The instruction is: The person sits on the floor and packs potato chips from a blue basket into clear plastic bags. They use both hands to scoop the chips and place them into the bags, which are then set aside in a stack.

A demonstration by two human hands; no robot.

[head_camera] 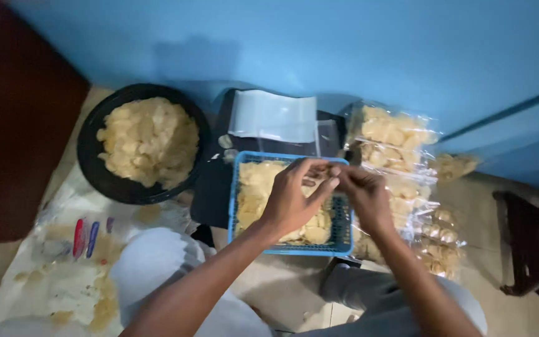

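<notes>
In the head view, the left hand (292, 198) and the right hand (363, 195) met fingertip to fingertip above a blue plastic basket (234, 187) with a lattice wall, both hands curled and pinching at something small between them; what exactly they gripped could not be told, though it looked like the thin edge of a clear bag. Beneath the hands the basket was heaped with pale yellow chips (254, 190), thin, curled and irregular. Just beyond the fingertips lay a flat stack of empty clear plastic bags (272, 117), glossy and rectangular, resting on a dark boxy object (213, 187) that also reached under the basket. To the right of the right hand, touching the basket's side, sealed clear packets of chips (394, 134) were piled in a crinkled, shiny heap that ran back along the right forearm. Well to the left of the left hand sat a round black bowl (95, 168) with a smooth rim, filled with more of the same chips. Nearer the person, left of the left forearm, a wrinkled white plastic sheet (63, 287) covered the floor, scattered with crumbs, and on it lay a red pen-like stick (78, 237) and a blue one (92, 238) side by side. A smooth blue wall (344, 50) stood behind everything.
</notes>
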